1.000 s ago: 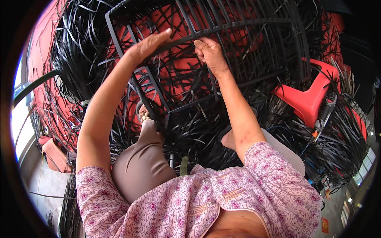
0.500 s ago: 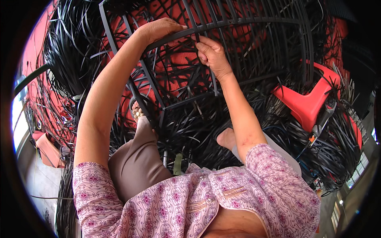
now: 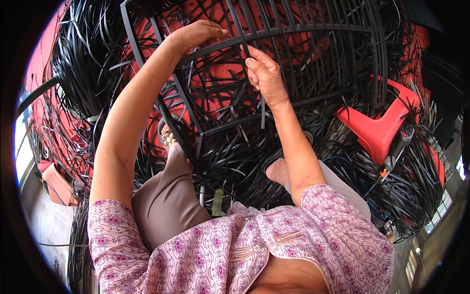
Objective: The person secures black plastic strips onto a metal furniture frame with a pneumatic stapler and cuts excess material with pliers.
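Working at one black metal frame (image 3: 313, 29), two hands showing. Left hand (image 3: 196, 35) resting on curved frame bar, fingers bent over it, grip loose, nothing clamped. Right hand (image 3: 267, 76) pinching one black strip (image 3: 263, 109) between thumb and fingers, just below same bar. Loose black strips (image 3: 88, 73) lying heaped around, too tangled for counting. One red stool (image 3: 377, 130) sitting right, partly buried. Frame top getting cut off.

Black metal frame (image 3: 274, 73) half-woven with black plastic strips (image 3: 313, 63)

The frame stands tilted before the person, its curved bars crossing over red ground. Flat strips run upright across its right part, side by side; the left part is open bars. One loose strip (image 3: 263, 110) hangs below the curved crossbar (image 3: 293, 32).
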`<move>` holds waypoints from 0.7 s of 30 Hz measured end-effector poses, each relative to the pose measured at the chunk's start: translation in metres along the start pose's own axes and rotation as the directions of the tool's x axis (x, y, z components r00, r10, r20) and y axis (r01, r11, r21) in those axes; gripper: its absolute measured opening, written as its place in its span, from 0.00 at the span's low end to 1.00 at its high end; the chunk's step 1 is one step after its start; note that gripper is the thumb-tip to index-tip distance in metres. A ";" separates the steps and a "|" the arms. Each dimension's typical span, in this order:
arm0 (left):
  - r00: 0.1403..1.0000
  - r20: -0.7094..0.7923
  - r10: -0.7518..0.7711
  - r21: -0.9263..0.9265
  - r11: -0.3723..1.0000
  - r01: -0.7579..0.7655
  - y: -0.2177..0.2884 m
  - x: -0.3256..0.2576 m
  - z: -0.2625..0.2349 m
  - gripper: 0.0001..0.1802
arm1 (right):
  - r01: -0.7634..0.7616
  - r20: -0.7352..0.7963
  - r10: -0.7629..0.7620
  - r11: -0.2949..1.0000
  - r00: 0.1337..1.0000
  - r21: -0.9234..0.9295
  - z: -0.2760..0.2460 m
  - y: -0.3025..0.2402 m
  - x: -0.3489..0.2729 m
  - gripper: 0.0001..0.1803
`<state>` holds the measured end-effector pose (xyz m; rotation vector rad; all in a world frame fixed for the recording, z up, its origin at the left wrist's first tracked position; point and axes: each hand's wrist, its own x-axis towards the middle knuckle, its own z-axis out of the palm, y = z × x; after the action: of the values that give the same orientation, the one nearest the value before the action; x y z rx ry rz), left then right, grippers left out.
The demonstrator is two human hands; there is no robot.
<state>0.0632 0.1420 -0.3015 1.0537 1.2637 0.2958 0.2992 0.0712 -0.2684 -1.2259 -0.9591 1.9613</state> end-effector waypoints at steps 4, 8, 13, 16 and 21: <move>1.000 -0.002 0.030 0.013 0.999 -0.030 -0.012 0.008 -0.003 0.19 | -0.003 -0.008 0.003 0.999 1.000 -0.032 0.003 -0.006 -0.004 0.21; 0.999 -0.019 0.030 0.004 1.000 -0.030 -0.011 0.006 -0.003 0.19 | -0.002 -0.002 0.002 0.999 1.000 -0.035 0.004 -0.008 -0.006 0.22; 0.997 -0.039 0.064 0.026 0.998 -0.063 -0.017 0.008 -0.002 0.19 | -0.016 -0.011 0.016 1.000 1.000 -0.026 0.007 -0.012 -0.009 0.23; 0.995 -0.038 0.092 0.025 0.996 -0.091 -0.021 0.011 -0.002 0.19 | -0.013 -0.013 0.013 1.000 1.000 -0.007 0.011 -0.017 -0.012 0.24; 0.997 -0.054 0.055 0.055 0.997 -0.052 -0.012 0.005 -0.001 0.18 | 0.008 -0.005 -0.008 1.000 1.000 -0.006 0.010 -0.016 -0.012 0.24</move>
<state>0.0602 0.1393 -0.3136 1.1336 1.3003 0.3353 0.2963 0.0672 -0.2462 -1.2283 -0.9669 1.9499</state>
